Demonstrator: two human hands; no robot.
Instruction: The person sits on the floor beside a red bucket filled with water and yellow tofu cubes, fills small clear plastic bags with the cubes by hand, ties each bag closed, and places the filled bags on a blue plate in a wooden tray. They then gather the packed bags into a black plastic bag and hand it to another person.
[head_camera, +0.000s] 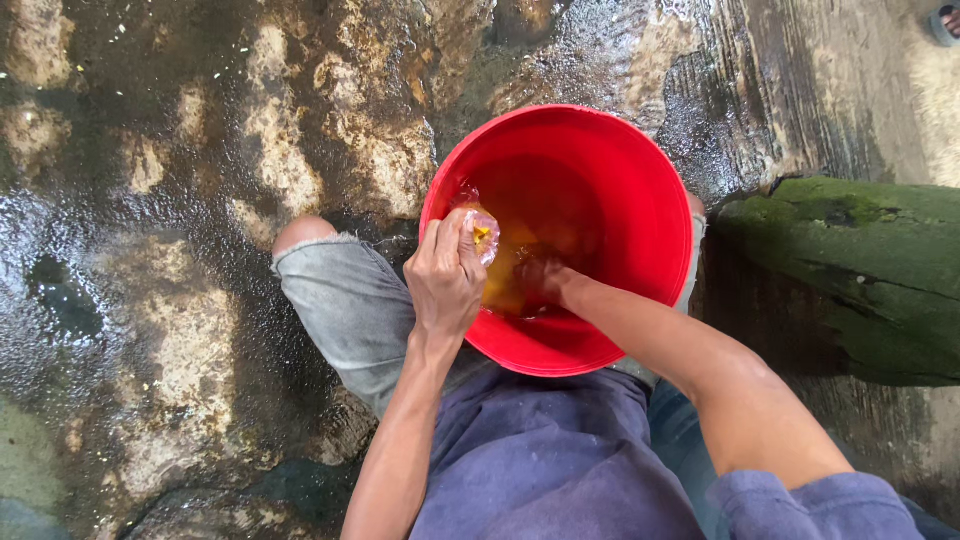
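- The left hand (445, 272) is closed around a small clear plastic bag (483, 235) that shows something yellow inside; the fingers curl over the bag's top and pinch it shut.
- This hand sits at the left rim of a red bucket (655, 215), with the bag hanging just inside the rim, over the water.
- The right hand (543, 281) is plunged into the bucket and lies under the water, so I cannot tell whether it is open or closed; only a dim shape shows beneath the surface.
- The right forearm comes in from the lower right and crosses the bucket's near rim.
- The bucket holds amber-brown water (545, 210), darkest toward the far side; the inner wall on the right is bare red plastic.
- The bucket stands between the person's knees: the left knee (300, 232), bare above a frayed grey trouser leg (345, 300), touches or nearly touches the bucket's left side.
- A blue-purple shirt (540, 460) fills the bottom edge of the view, with its sleeve pushed up on the right arm.
- The bucket rests on wet, blotchy ground (150, 180) of dark and tan patches, shiny with water.
- To the right of the bucket lies a moss-green stone slab (860, 260), close to the rim.
- In the top right corner, the edge of a sandal (945, 22) is just visible, well apart from the bucket.
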